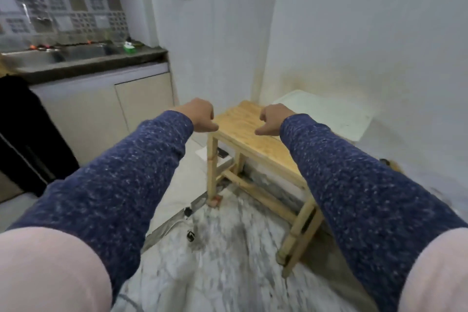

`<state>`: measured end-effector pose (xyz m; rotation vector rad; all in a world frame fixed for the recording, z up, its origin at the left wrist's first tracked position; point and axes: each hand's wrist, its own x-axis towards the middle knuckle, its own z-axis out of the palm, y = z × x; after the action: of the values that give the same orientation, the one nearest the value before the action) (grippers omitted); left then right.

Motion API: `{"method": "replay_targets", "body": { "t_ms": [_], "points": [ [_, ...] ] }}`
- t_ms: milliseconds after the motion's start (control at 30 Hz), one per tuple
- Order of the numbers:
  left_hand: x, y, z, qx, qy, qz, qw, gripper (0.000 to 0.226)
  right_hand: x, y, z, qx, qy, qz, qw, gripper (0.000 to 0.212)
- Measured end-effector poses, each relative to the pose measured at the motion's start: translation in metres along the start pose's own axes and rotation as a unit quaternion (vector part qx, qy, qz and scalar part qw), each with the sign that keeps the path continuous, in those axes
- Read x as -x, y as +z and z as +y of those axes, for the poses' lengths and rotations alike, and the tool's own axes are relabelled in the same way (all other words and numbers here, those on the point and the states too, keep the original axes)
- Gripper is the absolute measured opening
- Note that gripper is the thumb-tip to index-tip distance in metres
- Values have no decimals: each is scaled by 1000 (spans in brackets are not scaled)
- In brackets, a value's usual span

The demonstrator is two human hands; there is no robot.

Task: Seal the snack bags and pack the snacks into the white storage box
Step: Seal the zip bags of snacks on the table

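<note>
Both my arms, in blue speckled sleeves, stretch forward over a small wooden table. My left hand hovers at the table's near left corner with its fingers curled under, holding nothing. My right hand hangs above the tabletop, fingers also curled and empty, thumb pointing left. A white flat-topped box stands behind the table against the wall; I cannot tell whether it is the storage box. No snack bags show in this view.
A kitchen counter with a steel sink and cream cabinet doors runs along the left. A dark garment hangs at the far left. White walls close the corner behind the table. The floor is marbled grey and white.
</note>
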<state>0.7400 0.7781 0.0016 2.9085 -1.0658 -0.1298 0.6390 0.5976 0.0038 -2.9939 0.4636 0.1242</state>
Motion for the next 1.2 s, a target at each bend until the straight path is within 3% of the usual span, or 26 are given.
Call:
{"method": "replay_targets", "body": {
  "t_ms": [233,367,600,800,967,1200],
  "points": [
    [-58,2,151,10,111,-1,994,50,45,-14,144,4,87,21,996,49],
    [-83,10,245,10,170,-10,985,41,75,-21,233,13,139,26,990,48],
    [-115,43,376,23,218,-28,975,47,120,-17,355,-1,212,31,977,45],
    [-140,81,453,24,267,-71,961,52,145,20,425,-30,275,7,961,45],
    [-165,125,503,26,316,-116,941,50,141,61,474,-76,315,-22,946,57],
    [-220,218,557,53,376,-194,905,68,111,134,536,-116,354,-74,925,61]
  ]
}}
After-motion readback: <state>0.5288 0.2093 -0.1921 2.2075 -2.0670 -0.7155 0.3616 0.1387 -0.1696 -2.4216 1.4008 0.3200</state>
